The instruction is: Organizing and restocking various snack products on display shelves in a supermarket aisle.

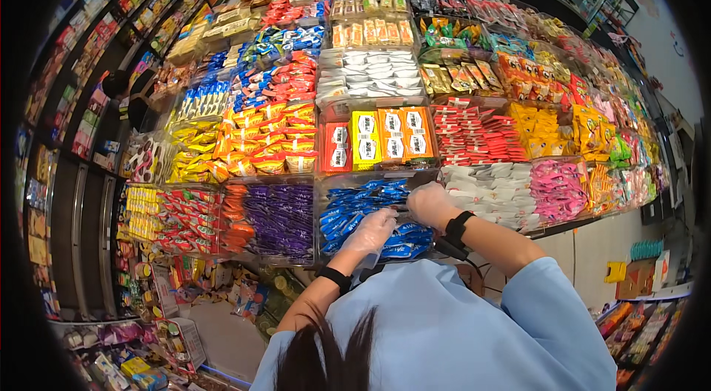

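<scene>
My left hand, in a thin clear glove, rests over the blue snack packets in a clear plastic bin at the front of the display. Its fingers point inward; whether they grip a packet cannot be told. My right hand, gloved too, is curled at the right side of the same bin, near its back corner. What lies inside its fingers is hidden. Purple packets fill the section to the left, and white packets lie to the right. Behind the blue ones stand red, yellow and orange boxes.
Rows of clear bins with wrapped snacks rise behind, including red packets and orange-yellow packets. Stocked shelves line the left. Behind the shelf side, a person is partly visible. A cardboard box stands at lower right.
</scene>
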Demonstrator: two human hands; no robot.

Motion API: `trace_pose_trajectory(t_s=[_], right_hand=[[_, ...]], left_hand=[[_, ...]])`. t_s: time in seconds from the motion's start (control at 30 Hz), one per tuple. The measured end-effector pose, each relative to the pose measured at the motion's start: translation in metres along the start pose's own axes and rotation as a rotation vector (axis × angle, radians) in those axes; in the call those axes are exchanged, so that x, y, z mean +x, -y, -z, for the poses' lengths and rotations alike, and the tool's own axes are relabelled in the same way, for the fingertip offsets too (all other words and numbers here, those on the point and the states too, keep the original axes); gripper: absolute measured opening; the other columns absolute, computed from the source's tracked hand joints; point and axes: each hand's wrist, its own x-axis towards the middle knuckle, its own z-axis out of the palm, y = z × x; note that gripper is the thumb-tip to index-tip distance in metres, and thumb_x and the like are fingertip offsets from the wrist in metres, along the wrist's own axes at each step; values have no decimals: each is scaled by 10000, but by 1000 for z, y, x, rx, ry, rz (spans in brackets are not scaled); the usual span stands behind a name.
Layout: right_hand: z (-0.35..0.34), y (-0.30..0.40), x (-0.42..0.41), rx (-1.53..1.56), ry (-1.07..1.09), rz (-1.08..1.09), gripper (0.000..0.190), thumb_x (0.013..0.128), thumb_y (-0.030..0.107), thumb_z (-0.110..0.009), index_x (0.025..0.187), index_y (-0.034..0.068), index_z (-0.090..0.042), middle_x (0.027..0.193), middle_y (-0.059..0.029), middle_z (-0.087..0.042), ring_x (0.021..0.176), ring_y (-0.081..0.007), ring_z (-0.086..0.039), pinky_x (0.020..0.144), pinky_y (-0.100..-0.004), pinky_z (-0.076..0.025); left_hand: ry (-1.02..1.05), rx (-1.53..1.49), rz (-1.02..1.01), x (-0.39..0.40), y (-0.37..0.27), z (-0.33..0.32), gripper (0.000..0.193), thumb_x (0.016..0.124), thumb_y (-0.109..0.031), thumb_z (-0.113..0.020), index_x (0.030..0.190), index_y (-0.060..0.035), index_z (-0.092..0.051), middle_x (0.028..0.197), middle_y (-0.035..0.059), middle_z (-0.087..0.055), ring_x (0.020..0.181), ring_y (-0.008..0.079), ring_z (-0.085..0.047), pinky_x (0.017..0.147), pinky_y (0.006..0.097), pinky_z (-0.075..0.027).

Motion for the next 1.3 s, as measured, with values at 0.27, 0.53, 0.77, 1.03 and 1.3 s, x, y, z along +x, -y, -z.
trace_pose_trajectory(t_s=[0.27,0.53,0.77,1.03,1.3], right_hand=[[28,-19,-21,227,-78,11,166,753,196,-625,711,57,-706,749,-134,-689,731,-288,-679,703,-405,-528],[28,-34,-40,409,-330,89,131,740,212,-690,760,84,-709,775,-116,-665,817,-281,-647,912,-409,-472],[15,-23,-56,432,-387,0,152,724,199,-721,846,109,-711,859,-55,-660,965,-235,-602,1083,-434,-329],[-1,-16,-51,294,-417,-51,132,731,202,-705,827,112,-702,864,-41,-676,970,-206,-597,1123,-425,-297],[9,-20,-57,410,-621,-59,47,760,125,-624,745,107,-665,715,-48,-640,803,-201,-620,1090,-418,-351]], left_hand=[[-361,199,-127,-6,-45,11,212,886,-135,-590,1085,-90,-534,930,174,-624,811,396,-623,688,473,-520],[-365,452,-138,-4,-42,8,124,873,-135,-608,985,-96,-572,843,146,-575,760,350,-632,623,428,-531],[-204,607,-127,-1,-39,8,40,897,-114,-492,915,-78,-498,846,128,-600,787,320,-648,642,428,-539],[-260,486,-47,-1,-41,10,113,940,-156,-468,923,-60,-524,852,166,-608,793,366,-628,663,469,-521],[-246,476,-136,-3,-31,12,139,867,-114,-558,1002,-86,-566,891,154,-618,780,377,-627,668,467,-527]])
